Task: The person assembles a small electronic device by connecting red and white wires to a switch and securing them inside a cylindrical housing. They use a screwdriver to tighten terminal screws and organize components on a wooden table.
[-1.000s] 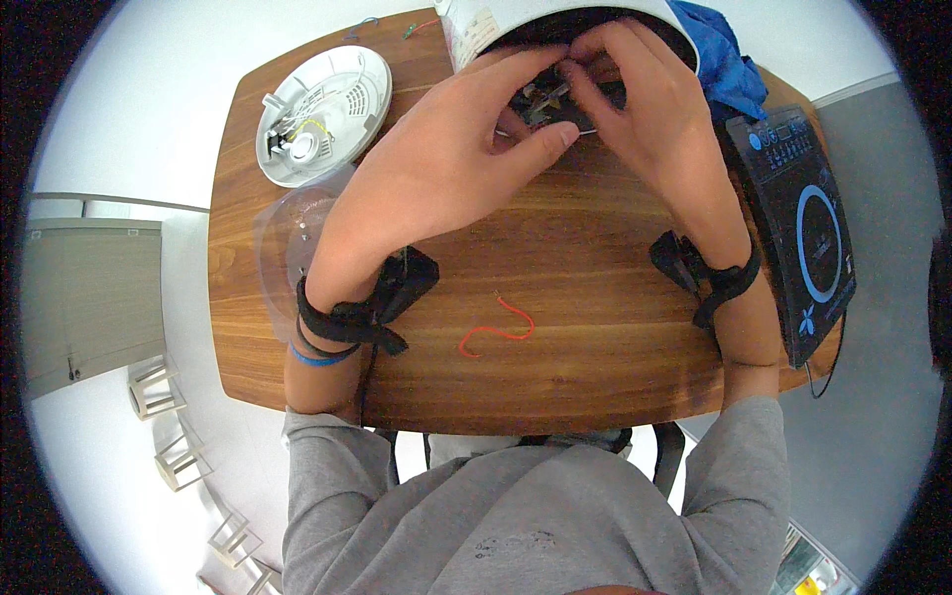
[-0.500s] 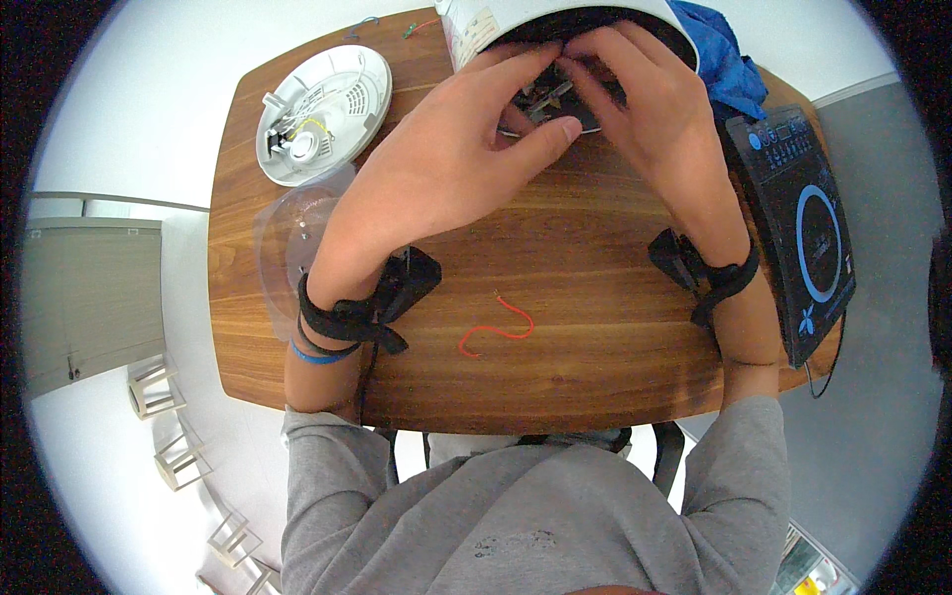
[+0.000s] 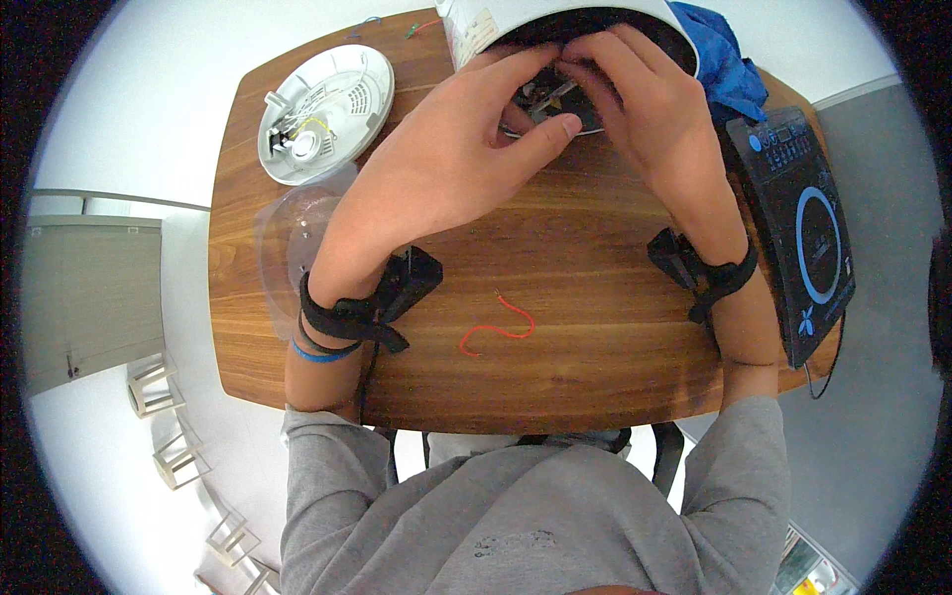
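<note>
The left hand (image 3: 446, 149) and right hand (image 3: 650, 124) curl into the dark mouth of a white round-rimmed housing (image 3: 470, 36) just ahead, the left one's thumb held apart; I can't tell whether either pinches anything. Nearer the body than the hands, a thin orange-red wire (image 3: 533, 322) lies on the brown wooden table (image 3: 605, 337).

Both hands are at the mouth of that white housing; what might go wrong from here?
1. The left hand and right hand hide much of the white housing's opening, so a fumble inside might go unseen.
2. The loose red wire lies between the forearms; a forearm drawn back could sweep it away.
3. The clear plastic piece sits close beside the left forearm, which might knock it.
</note>
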Motion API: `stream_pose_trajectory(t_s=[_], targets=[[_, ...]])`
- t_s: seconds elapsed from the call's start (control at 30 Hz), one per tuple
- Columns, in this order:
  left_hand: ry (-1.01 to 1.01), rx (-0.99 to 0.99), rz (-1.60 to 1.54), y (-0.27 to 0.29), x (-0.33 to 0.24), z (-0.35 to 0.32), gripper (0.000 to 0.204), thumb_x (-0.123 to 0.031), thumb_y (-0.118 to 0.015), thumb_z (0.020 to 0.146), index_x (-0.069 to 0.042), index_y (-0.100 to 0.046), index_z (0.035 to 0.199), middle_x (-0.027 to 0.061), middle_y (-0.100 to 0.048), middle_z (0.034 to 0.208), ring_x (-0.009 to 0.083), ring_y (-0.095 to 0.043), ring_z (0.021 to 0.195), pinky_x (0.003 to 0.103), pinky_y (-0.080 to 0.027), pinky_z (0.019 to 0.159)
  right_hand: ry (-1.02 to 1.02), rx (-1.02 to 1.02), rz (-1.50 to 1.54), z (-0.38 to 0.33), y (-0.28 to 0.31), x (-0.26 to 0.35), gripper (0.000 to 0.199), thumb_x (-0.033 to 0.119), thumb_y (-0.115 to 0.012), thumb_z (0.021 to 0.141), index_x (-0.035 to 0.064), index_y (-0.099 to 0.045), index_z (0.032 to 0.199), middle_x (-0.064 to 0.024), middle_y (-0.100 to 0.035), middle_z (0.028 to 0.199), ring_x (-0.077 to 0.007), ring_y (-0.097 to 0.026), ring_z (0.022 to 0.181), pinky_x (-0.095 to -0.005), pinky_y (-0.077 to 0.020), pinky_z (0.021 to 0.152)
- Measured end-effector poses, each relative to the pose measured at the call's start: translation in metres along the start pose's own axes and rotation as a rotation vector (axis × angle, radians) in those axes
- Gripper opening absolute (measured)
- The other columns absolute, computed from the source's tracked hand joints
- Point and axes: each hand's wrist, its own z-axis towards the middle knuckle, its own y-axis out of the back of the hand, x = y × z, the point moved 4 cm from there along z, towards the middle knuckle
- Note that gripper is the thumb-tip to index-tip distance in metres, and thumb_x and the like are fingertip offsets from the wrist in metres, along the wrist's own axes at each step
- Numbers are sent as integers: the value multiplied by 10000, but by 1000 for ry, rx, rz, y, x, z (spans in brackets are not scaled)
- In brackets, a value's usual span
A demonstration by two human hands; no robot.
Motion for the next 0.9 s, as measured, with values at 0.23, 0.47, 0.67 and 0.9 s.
stream_pose_trajectory(t_s=[0.23, 0.47, 0.67, 0.9], targets=[[12, 21, -18, 0, 4, 1, 623, -282, -800, 1031, -42, -573, 1558, 91, -746, 1129, 135, -687, 914, 299, -576, 804, 25, 29, 2, -1, 1, 3, 227, 68, -805, 925, 92, -737, 1140, -87, -715, 1017, -345, -727, 912, -410, -615, 751], [5, 26, 14, 1, 3, 2, 612, -273, -792, 1037, -37, -571, 1556, 91, -749, 1114, 135, -695, 916, 302, -582, 802, 58, 7, -6, -1, -1, 0, 223, 67, -823, 912, 84, -746, 1121, -95, -724, 1016, -340, -731, 917, -402, -614, 757], [18, 25, 9, 1, 2, 1, 611, -276, -795, 1035, -38, -574, 1553, 104, -754, 1126, 138, -702, 928, 303, -586, 815, 56, -44, 39, 0, -3, -6, 213, 70, -831, 913, 77, -756, 1112, -101, -748, 1025, -326, -744, 923, -393, -613, 767], [-7, 7, 35, 2, 1, 0, 608, -269, -795, 1034, -41, -576, 1554, 99, -757, 1115, 138, -708, 926, 301, -588, 807, 70, -6, -6, -2, -3, -6, 220, 82, -841, 904, 77, -765, 1112, -89, -757, 1041, -318, -751, 925, -383, -627, 780]])
